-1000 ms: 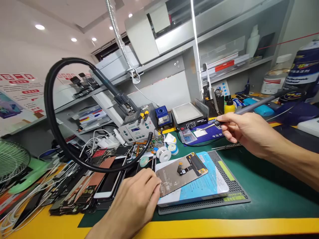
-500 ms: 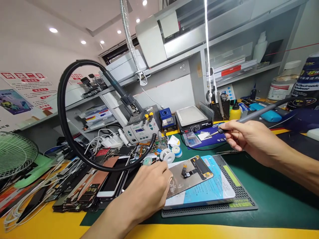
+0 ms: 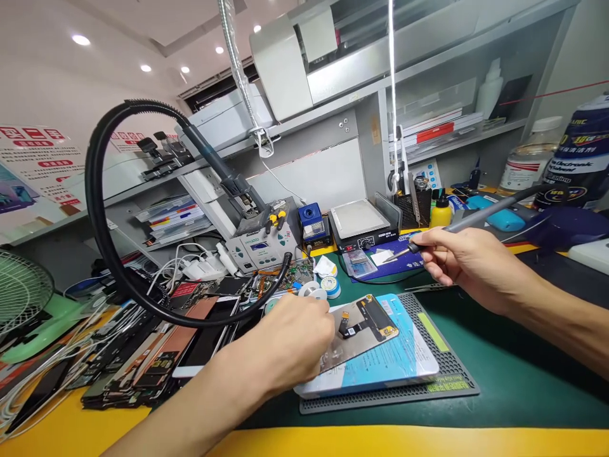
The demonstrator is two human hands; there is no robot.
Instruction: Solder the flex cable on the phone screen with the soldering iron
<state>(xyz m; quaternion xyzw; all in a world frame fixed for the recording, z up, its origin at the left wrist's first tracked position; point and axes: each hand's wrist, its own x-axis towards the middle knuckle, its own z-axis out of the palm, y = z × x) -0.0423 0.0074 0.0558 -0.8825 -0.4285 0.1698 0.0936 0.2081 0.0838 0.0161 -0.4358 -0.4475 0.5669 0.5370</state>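
Note:
My right hand (image 3: 459,260) holds a grey soldering iron (image 3: 471,219) like a pen, its tip raised and pointing left above the green mat (image 3: 514,355). My left hand (image 3: 285,343) lies with fingers curled over the left end of a phone screen panel (image 3: 366,327), near a spool of solder wire (image 3: 311,291). I cannot tell whether the fingers touch the spool. The panel lies back-up, with a flex cable, on a blue-and-white plate (image 3: 399,362) that rests on a dark ribbed mat (image 3: 447,374).
A soldering station (image 3: 261,244) with a looping black hose (image 3: 109,254) stands behind my left hand. A heat plate (image 3: 356,222), a yellow bottle (image 3: 440,212) and tool holders line the back. Stacked phone parts (image 3: 143,355) crowd the left, a fan (image 3: 21,298) beyond them. Bottles (image 3: 578,152) stand at the right.
My left hand has slid right and forward along the screen panel's left end toward the solder spool. My right hand with the iron has stayed about where it was.

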